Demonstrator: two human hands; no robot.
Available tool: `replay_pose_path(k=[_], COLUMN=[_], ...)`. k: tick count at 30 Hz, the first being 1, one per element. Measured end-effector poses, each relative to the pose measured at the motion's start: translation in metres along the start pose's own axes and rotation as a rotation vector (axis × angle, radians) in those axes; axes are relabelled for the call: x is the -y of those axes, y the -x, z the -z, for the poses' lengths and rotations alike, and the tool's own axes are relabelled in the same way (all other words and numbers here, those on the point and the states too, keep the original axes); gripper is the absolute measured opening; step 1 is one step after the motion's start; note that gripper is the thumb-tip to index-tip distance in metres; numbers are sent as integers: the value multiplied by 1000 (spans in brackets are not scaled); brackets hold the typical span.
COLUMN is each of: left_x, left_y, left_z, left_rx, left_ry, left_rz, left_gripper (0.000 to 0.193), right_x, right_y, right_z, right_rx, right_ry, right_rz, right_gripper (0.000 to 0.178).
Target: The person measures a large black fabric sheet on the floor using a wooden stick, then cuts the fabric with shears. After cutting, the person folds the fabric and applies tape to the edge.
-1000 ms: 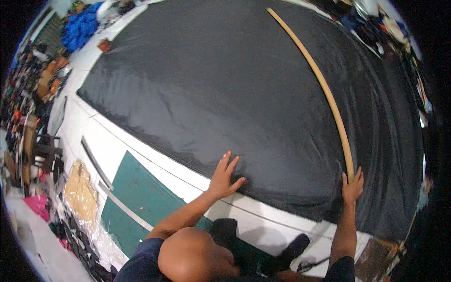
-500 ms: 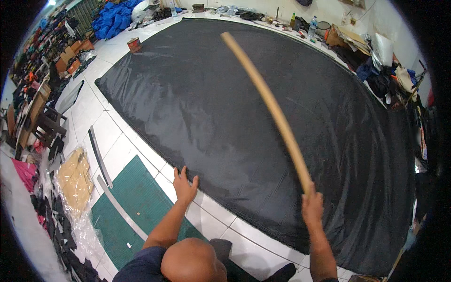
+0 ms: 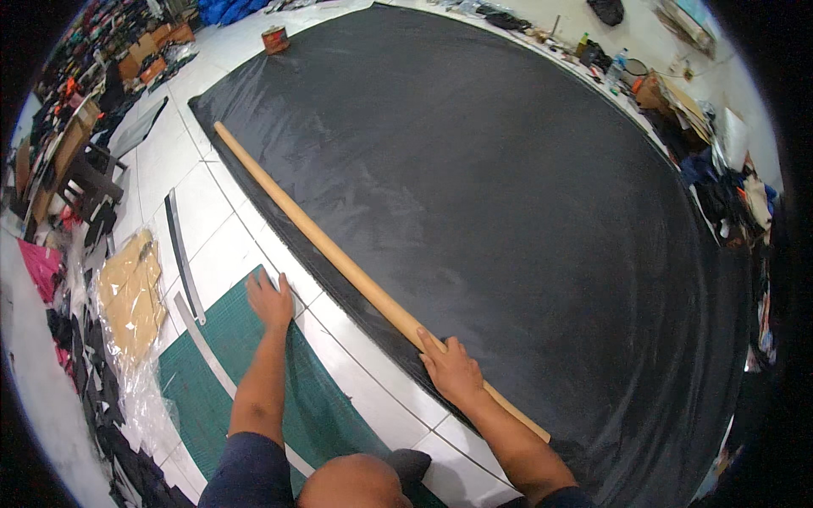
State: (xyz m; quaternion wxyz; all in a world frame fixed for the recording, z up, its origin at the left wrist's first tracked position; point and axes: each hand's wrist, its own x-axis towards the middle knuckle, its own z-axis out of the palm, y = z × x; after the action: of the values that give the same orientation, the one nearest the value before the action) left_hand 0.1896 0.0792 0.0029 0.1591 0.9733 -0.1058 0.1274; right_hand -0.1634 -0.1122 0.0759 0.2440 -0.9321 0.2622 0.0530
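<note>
A long tan tube (image 3: 339, 258) lies slantwise along the near-left edge of a wide black sheet of fabric (image 3: 508, 195), from its left corner toward the lower right. My right hand (image 3: 453, 371) is over the tube's nearer part, its fingers bent around it. To the left, my left hand (image 3: 271, 300) has its fingers spread at the far corner of a green cutting mat (image 3: 318, 415). That hand holds nothing. Whether it touches the mat or hovers just above it, I cannot tell.
A metal ruler (image 3: 203, 343) lies across the mat, and a dark strip (image 3: 179, 254) lies beyond it. Tan material in clear plastic (image 3: 134, 292) is at the left. A rusty can (image 3: 275, 40) stands at the fabric's far-left edge. Piled clutter (image 3: 720, 182) lines the right wall.
The tube was slanted over the middle of the fabric; it has swung left and now lies along the near edge. My left hand has moved from the fabric's edge to the mat.
</note>
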Motion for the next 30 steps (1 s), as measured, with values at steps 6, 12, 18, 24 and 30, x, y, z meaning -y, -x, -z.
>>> replay_pose_path(k=[6,12,18,24,30], left_x=[6,0,-3,-8,1], left_y=[-14,-18,-27,-30,-29], left_z=[-14,-12,-7,-4,-5], left_rx=[-3,124,216,250,240], left_ry=[-108,-55,-33,12,33], left_rz=[95,161,222,225,268], left_gripper=[62,69,71,71,73], right_x=[30,93,192,288,268], right_y=[-96,-259,-382,-440,-432], right_z=[30,53,3,2,63], right_rx=[-67,-67,-33,67,95], right_ry=[-11,-11,19,16,-77], right_rz=[-38,-155,-24,131,120], right_gripper=[54,56,57,57,54])
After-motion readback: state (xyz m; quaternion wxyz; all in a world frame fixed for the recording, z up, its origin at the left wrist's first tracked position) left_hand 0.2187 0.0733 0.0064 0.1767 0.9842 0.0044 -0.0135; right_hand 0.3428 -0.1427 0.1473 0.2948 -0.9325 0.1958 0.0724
